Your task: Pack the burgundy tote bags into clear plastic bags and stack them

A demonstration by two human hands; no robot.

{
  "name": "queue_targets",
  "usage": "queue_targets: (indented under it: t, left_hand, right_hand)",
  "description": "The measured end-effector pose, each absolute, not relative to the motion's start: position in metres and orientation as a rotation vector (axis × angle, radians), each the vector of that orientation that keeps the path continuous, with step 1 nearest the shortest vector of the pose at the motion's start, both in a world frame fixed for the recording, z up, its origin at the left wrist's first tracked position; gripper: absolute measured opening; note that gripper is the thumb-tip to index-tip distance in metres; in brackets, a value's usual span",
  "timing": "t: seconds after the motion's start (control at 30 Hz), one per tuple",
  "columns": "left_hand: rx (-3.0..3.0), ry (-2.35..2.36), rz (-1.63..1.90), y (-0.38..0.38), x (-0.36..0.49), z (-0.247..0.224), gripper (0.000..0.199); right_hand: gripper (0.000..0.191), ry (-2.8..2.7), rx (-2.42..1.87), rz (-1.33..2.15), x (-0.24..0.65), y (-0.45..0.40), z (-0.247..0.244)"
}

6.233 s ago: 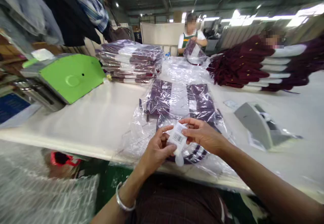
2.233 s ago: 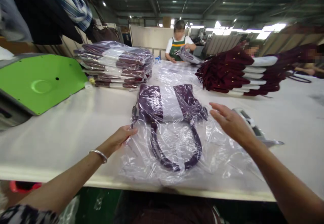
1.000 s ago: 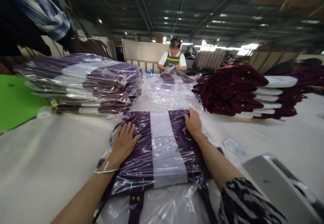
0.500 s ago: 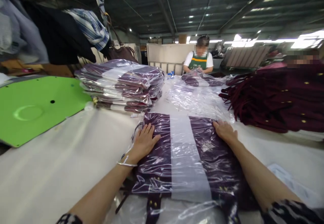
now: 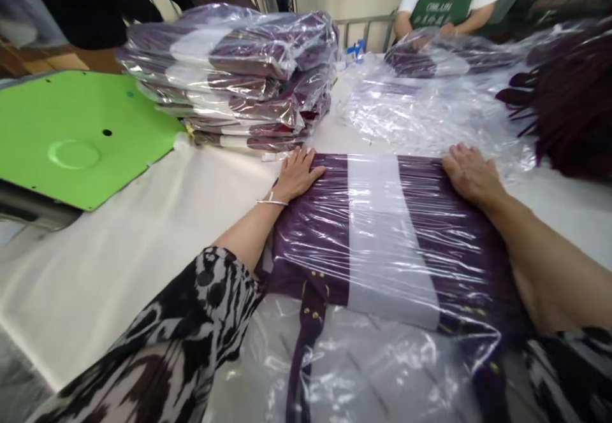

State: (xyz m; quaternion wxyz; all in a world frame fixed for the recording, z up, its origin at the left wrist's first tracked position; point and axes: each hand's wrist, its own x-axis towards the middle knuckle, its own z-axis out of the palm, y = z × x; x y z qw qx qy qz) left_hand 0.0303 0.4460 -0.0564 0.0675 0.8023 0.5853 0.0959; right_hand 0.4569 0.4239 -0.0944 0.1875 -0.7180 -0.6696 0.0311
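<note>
Pale tabletop (image 5: 138,238) spreads beneath the plastic-wrapped purple bag (image 5: 310,225), the landmark here, which lies flat in front of the person with its white band (image 5: 382,238) running across the middle and a strap (image 5: 301,353) trailing from the near side. Left of the bag sits a green panel (image 5: 71,117); beyond its far left corner rises a stack of wrapped bags (image 5: 229,60). Loose clear plastic (image 5: 406,107) lies past its far edge, with a co-worker (image 5: 449,6) behind that, and a dark red pile (image 5: 578,98) stands beyond its far right corner.

The left hand (image 5: 297,174) is open, fingers spread, palm down at the far left corner. The right hand (image 5: 471,174) rests at the far right corner, loosely open with fingers slightly bent; neither appears to grip anything. By my reading, the wrapping is being pressed or smoothed, and any further move calls for even, light pressure so the film doesn't crease.
</note>
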Motion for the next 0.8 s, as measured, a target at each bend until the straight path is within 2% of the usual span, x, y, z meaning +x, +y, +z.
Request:
queue_targets:
  t: [0.1, 0.27, 0.43, 0.5, 0.6, 0.7, 0.8]
  left_hand:
    - [2.39, 1.716, 0.3, 0.452, 0.031, -0.053, 0.071]
    - [2.36, 1.612, 0.105, 0.447, 0.031, -0.019, 0.075]
    - [2.583, 1.285, 0.043, 0.336, 0.003, -0.002, 0.075]
    - [2.694, 1.188, 0.068, 0.278, -0.017, -0.011, 0.074]
    - [2.686, 1.344, 0.1, 0.221, -0.046, -0.035, 0.066]
    - [2.548, 1.491, 0.097, 0.206, -0.065, -0.049, 0.06]
    - [2.491, 1.555, 0.175, 0.201, -0.082, -0.049, 0.059]
  right_hand:
    - [0.07, -1.885, -2.058, 0.067, 0.455, 0.424, -0.087]
    - [0.077, -1.952, -2.221, -0.111, 0.403, 0.394, -0.034]
    - [0.073, -2.343, -1.704, -0.065, 0.3, 0.283, 0.006]
    - [0.069, -2.492, -1.466, -0.021, 0.259, 0.235, 0.0]
    - [0.065, -2.609, -1.351, 0.027, 0.217, 0.194, -0.029]
    - [0.063, -2.612, -1.433, 0.074, 0.205, 0.189, -0.053]
    - [0.063, -2.584, -1.519, 0.15, 0.203, 0.19, -0.053]
